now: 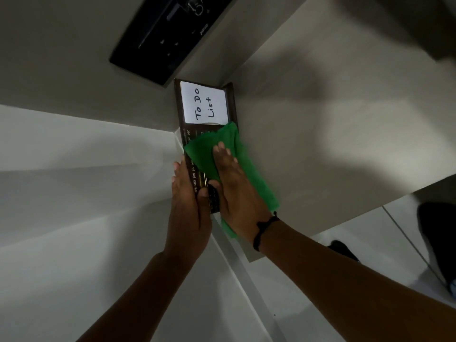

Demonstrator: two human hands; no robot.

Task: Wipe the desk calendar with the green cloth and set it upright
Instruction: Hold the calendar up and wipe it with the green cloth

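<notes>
A dark brown desk calendar (pixel 182 112) lies flat at the left edge of the grey desk (pixel 320 119). A white note reading "To Do List" (pixel 204 103) fills its far half, and month names run along its near half. The green cloth (pixel 199 154) is spread over the calendar's near half. My right hand (pixel 232 183) presses flat on the cloth, fingers pointing away from me. My left hand (pixel 186 201) grips the calendar's left edge, thumb on its face.
A black flat device (pixel 162 38) sits on the desk just beyond the calendar. The desk's left edge meets a white wall or panel (pixel 74 193). A dark shape (pixel 436 238), perhaps a chair, stands on the floor at the right.
</notes>
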